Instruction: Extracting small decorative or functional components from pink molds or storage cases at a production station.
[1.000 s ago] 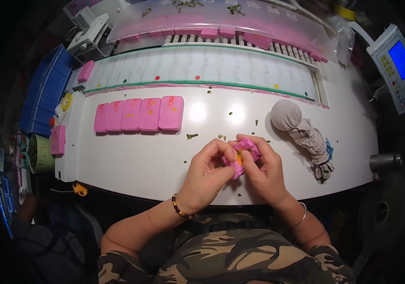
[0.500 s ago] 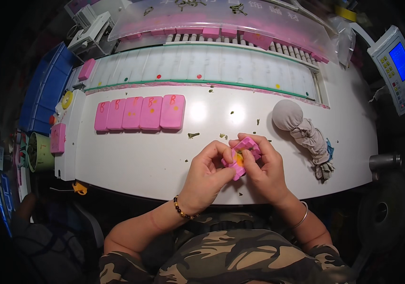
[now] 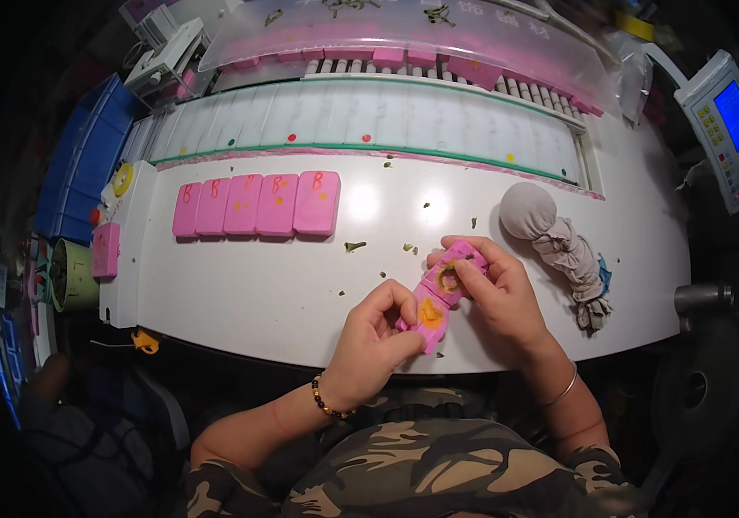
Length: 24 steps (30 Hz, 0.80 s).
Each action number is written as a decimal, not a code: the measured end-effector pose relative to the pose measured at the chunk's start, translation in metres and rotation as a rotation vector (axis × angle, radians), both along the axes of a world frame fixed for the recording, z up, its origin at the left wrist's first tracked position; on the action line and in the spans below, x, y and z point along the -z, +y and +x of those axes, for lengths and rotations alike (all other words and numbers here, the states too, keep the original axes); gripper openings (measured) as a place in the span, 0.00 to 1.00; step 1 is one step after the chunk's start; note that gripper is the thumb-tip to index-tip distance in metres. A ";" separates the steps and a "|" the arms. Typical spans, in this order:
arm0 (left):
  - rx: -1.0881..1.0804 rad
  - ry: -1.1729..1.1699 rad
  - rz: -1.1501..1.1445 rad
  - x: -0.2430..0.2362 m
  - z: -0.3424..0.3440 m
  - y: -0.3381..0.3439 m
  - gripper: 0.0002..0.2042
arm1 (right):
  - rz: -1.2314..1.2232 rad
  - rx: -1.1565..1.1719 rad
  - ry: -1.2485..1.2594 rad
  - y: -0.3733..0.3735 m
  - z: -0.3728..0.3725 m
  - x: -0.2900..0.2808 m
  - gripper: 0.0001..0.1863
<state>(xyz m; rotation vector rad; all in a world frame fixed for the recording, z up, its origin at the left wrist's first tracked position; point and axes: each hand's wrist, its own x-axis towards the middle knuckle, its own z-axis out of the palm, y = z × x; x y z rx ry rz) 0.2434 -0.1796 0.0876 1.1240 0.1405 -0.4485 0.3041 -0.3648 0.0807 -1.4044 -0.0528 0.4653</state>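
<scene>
Both my hands grip a pink rubber mould spread into two sections over the white worktable. My left hand (image 3: pixel 382 341) pinches the lower section (image 3: pixel 432 312), which has a yellow-stained hollow. My right hand (image 3: pixel 503 306) holds the upper section (image 3: pixel 464 252), its thumb beside a dark greenish ring-shaped area (image 3: pixel 447 278). Several small greenish scraps (image 3: pixel 354 246) lie just beyond my hands. To their upper left, several pink blocks (image 3: pixel 235 205) with red markings lie in a row. A pale cloth bundle (image 3: pixel 559 250) with a rounded head lies right of my right hand.
A white slatted track (image 3: pixel 330 116) spans the back below a translucent cover (image 3: pixel 404 30). A blue bin (image 3: pixel 84 155), green bucket (image 3: pixel 76 274) and single pink block (image 3: pixel 106 249) stand left. A keypad panel (image 3: pixel 723 129) and metal cylinder (image 3: pixel 702 304) are right.
The mould has opened out lengthwise, my right hand moving up and right, my left slightly down. The pink block at the track's left end has left that spot; pink now shows farther back.
</scene>
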 end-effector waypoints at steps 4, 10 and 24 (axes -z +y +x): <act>-0.007 0.043 -0.045 -0.003 -0.001 -0.002 0.13 | 0.000 -0.024 0.021 -0.002 0.003 -0.001 0.17; -0.047 0.030 -0.068 0.002 -0.005 -0.004 0.12 | 0.050 -0.040 0.059 -0.005 0.004 0.001 0.19; 0.000 0.040 -0.100 0.000 -0.003 0.001 0.13 | 0.162 0.059 0.159 -0.014 0.002 -0.012 0.19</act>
